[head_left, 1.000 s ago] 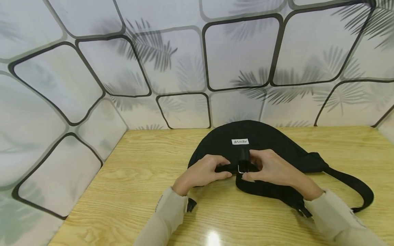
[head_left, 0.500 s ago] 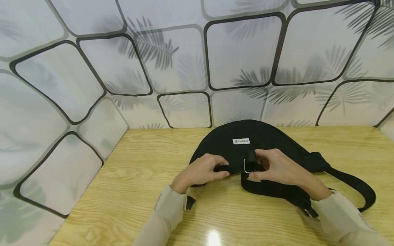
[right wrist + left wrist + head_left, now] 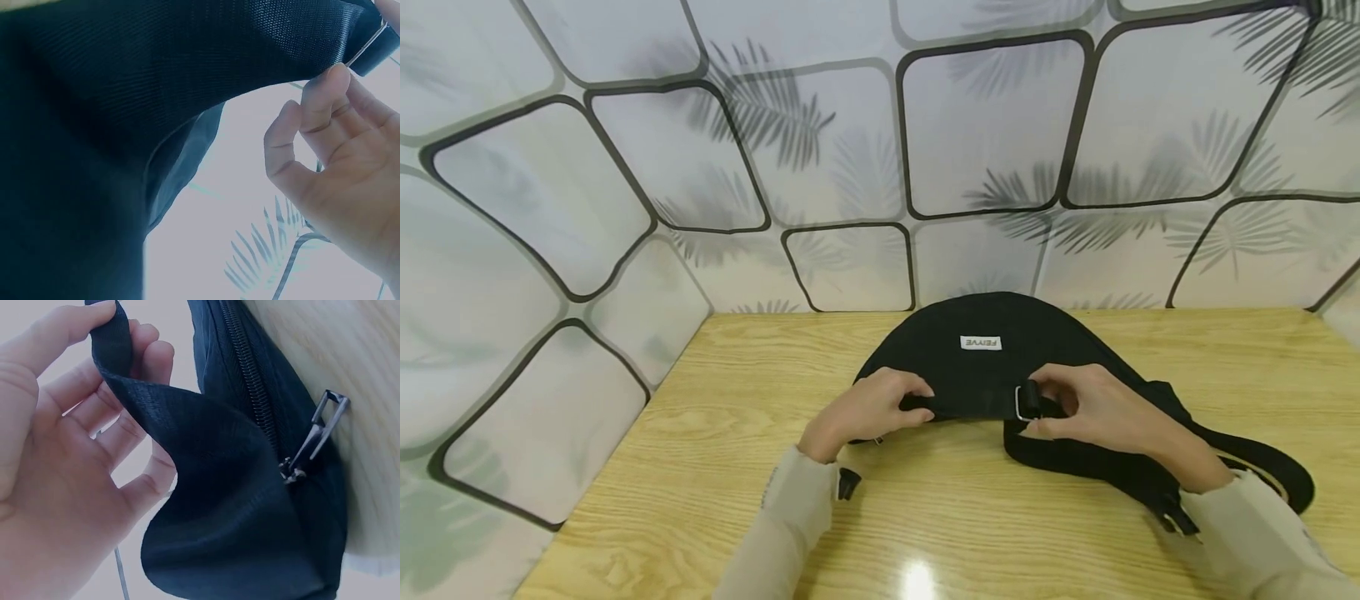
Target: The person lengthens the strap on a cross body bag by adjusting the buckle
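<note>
A black crescent-shaped waist bag [image 3: 1045, 333] with a white label [image 3: 981, 342] lies on the table. Along its near edge, a black webbing strap [image 3: 973, 404] runs between both hands. My left hand [image 3: 868, 408] pinches the strap between thumb and fingers; in the left wrist view the strap [image 3: 212, 469] curls down past the bag's zipper [image 3: 250, 369] and metal zipper pull [image 3: 319, 428]. With thumb and fingers, my right hand [image 3: 1101, 408] pinches the strap right beside a metal slider buckle [image 3: 1019, 404]. More webbing [image 3: 187, 62] fills the right wrist view's upper left.
The strap loops out over the wooden table [image 3: 700, 467] on the right. One black clip [image 3: 848, 483] lies by the left sleeve, another clip [image 3: 1176, 517] by the right sleeve. A patterned wall covering [image 3: 985, 125] rises behind the table.
My right hand has moved right with the slider buckle, while the left hand has shifted a little left. The strap stretch between them is longer, and the bag has slid slightly left.
</note>
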A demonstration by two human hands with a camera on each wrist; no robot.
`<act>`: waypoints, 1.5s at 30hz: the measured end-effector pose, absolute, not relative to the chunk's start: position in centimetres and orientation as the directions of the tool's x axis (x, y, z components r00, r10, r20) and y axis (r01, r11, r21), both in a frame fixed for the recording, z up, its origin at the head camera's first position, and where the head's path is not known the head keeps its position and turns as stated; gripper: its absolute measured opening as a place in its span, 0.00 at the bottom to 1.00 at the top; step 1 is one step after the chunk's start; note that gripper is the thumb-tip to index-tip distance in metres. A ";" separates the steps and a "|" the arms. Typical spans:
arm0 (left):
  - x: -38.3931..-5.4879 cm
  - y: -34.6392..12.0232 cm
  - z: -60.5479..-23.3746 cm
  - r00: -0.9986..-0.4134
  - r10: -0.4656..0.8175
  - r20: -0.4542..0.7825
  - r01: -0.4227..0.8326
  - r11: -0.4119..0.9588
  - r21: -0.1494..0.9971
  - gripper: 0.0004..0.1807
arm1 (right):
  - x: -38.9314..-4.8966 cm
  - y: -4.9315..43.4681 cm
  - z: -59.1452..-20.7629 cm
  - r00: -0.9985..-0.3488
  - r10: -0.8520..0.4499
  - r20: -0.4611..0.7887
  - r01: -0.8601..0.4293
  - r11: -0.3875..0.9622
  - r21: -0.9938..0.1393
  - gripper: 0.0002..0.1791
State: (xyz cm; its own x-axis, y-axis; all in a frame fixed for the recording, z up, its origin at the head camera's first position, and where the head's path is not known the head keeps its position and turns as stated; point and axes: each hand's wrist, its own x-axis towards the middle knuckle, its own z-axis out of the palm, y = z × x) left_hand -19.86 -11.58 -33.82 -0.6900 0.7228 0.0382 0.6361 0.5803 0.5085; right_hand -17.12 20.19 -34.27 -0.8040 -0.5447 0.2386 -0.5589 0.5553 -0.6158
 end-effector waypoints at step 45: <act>-20.7 -2.7 -33.8 -0.631 0.775 -0.040 0.623 0.536 0.569 0.29 | -17.3 20.6 -35.4 -0.799 -0.535 0.276 -0.576 0.546 -0.609 0.20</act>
